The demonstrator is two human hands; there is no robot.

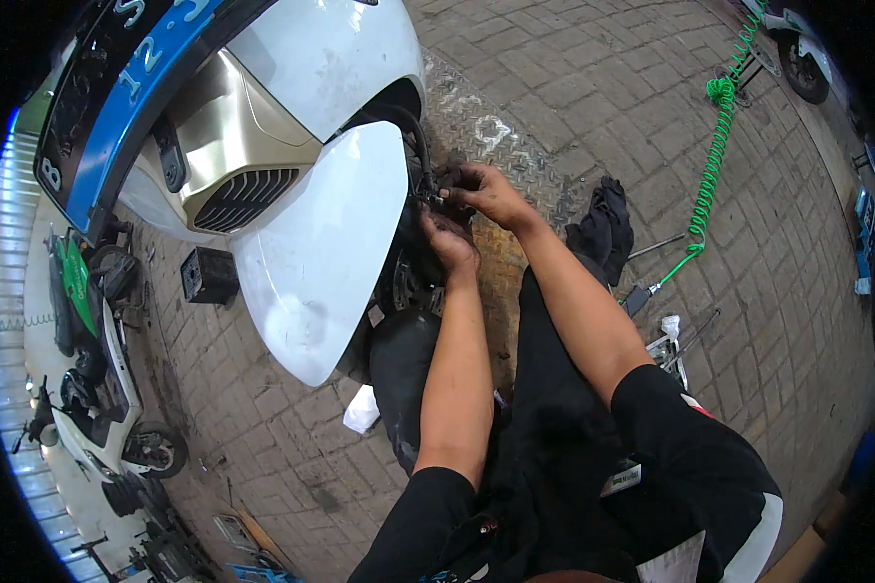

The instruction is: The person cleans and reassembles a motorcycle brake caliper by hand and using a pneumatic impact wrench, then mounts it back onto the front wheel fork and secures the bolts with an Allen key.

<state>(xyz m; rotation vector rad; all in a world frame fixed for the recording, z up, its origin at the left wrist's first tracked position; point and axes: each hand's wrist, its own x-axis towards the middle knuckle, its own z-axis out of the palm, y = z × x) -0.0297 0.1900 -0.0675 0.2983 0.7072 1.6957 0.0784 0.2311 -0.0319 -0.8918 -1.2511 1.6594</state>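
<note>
Both hands are in close at the edge of the white fender (pixel 326 262) on a scooter (pixel 345 58), where a dark hose (pixel 422 148) curves down to a small fitting (pixel 439 197). That fitting lies between them: the right hand (pixel 496 197) reaches in with thumb and forefinger near together, the left hand (pixel 449 243) just below. I can't tell whether either grip is closed on it (the fingertips look nearly as dark as the parts). The fender hides much of the wheel (pixel 402 284), and the scooter's top is cut off.
</note>
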